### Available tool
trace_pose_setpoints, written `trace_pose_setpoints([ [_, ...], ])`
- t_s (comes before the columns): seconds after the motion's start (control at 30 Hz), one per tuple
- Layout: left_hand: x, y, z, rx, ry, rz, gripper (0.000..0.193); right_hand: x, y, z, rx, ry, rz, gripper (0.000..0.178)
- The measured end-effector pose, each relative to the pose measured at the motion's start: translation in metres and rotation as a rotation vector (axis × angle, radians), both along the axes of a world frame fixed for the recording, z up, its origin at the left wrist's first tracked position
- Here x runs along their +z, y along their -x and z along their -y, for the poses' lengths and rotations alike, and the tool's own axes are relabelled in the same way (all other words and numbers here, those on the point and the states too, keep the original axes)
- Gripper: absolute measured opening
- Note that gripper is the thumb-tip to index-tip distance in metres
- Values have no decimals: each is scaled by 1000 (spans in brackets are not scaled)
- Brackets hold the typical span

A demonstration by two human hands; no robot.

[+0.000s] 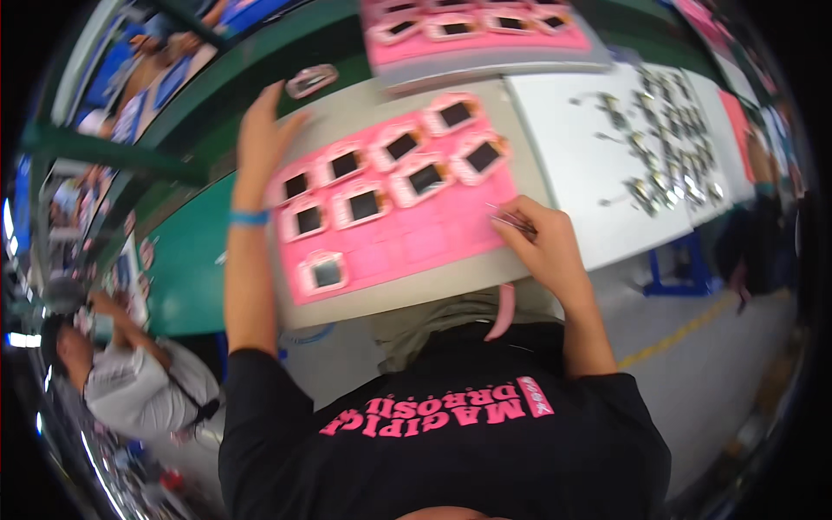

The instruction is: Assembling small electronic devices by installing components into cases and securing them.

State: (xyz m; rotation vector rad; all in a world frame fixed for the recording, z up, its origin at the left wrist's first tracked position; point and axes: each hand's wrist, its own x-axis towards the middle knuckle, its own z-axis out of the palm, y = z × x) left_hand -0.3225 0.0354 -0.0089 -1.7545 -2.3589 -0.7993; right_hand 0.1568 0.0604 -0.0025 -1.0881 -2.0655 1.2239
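Note:
My left hand [264,130] reaches to the far left, fingers apart, with nothing held. Just beyond its fingertips, a pink-framed device [312,81] lies on the dark green surface; blur hides whether they touch. My right hand [546,241] pinches a pair of thin metal tweezers [515,223] over the right edge of a pink tray [390,274]. Two rows of pink housings with dark screens [361,205] fill the tray's far part. In its near left corner sits one more housing with a greyish screen [328,274], beside vacant recesses.
Behind the tray stands a raised stack of pink trays with similar housings [511,24]. On a white board [563,165] at right lie many small parts with wires [667,147]. A green metal frame [113,152] crosses at left. Another person [147,381] works at lower left.

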Motion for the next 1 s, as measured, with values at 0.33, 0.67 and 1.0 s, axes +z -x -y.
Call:
trace_pose_setpoints([
  [0.33,49,-176,204,-157,130,244,36,-6,-128,-47,-572,-288,522,32],
  [0.67,19,-210,223,-11,-31,197,14,9,-111,12,-397,-200,586,52],
  [1.0,-3,-244,200,-125,-256,146,13,18,-100,5,-290,-244,504,22],
])
